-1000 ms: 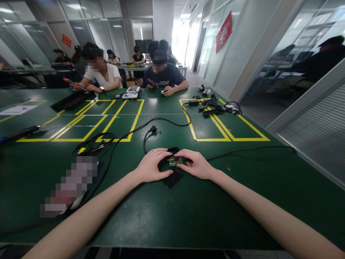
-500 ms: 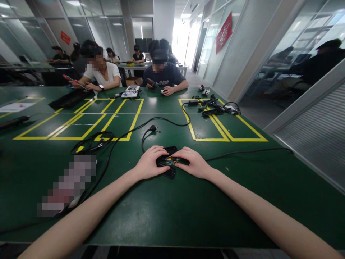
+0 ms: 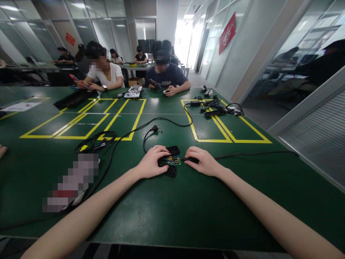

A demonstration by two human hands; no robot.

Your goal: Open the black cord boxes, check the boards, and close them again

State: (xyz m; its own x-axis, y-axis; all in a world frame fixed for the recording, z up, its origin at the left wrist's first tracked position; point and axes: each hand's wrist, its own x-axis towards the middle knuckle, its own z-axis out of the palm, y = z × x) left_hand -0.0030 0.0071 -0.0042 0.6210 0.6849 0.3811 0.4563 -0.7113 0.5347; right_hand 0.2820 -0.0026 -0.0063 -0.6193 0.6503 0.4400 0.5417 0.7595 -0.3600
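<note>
On the green table (image 3: 161, 219), between our two hands, we see a small circuit board (image 3: 174, 162). It lies green side up, bearing two copper-coloured rings and blue and dark components; thin dark leads show at its right end. A black casing half (image 3: 174, 149) lies open just beyond it and a second black piece (image 3: 171, 172) just on its near side; we cannot tell whether either touches it.

Our left hand (image 3: 151, 163) curves about the board's left end, fingers together on the far side and thumb on the near, a gap between their tips. It hides that end, so we cannot tell whether it pinches the board. Our right hand (image 3: 202, 161) pinches a black cable (image 3: 256, 153) between thumb and fingers near the leads; the cable extends rightward.

Beyond the left hand we note a black plug (image 3: 154, 128). A long black cord (image 3: 159, 118) winds across the table, and a pixelated item (image 3: 75, 180) lies beside our left forearm. Farther off are yellow tape outlines (image 3: 138, 119), a tangle of black adapters (image 3: 212, 108), a white device (image 3: 134, 91) and two seated co-workers.
</note>
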